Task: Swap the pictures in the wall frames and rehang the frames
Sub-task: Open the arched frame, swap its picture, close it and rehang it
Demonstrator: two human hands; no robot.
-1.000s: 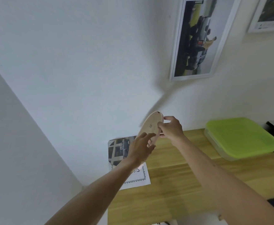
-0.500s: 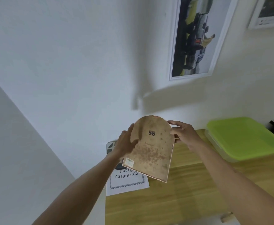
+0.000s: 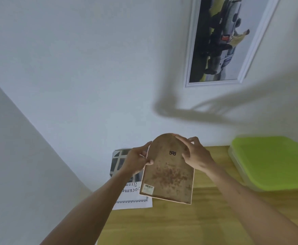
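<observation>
I hold an arch-topped frame (image 3: pixel 167 175) above the wooden table, its stained brown back facing me, with a small black hanger near the top and a barcode sticker at its lower left. My left hand (image 3: pixel 137 161) grips the frame's left edge, thumb on the back. My right hand (image 3: pixel 196 154) holds the upper right edge, its fingers lying over the arch. On the wall at the upper right hangs a white frame (image 3: pixel 190 50) showing a picture of dark vehicles. A loose picture and a printed "Document Frame" sheet (image 3: pixel 132 198) lie on the table under the frame.
A lime-green lidded container (image 3: pixel 272 161) sits on the wooden table (image 3: pixel 180 225) at the right. The white wall fills the upper and left view, with a corner edge running down the left. Part of another white frame shows at the top right edge.
The arch-topped frame has turned from edge-on to show its whole back, and now sits more upright. Both hands have shifted onto its upper edges. The view has moved closer to the wall.
</observation>
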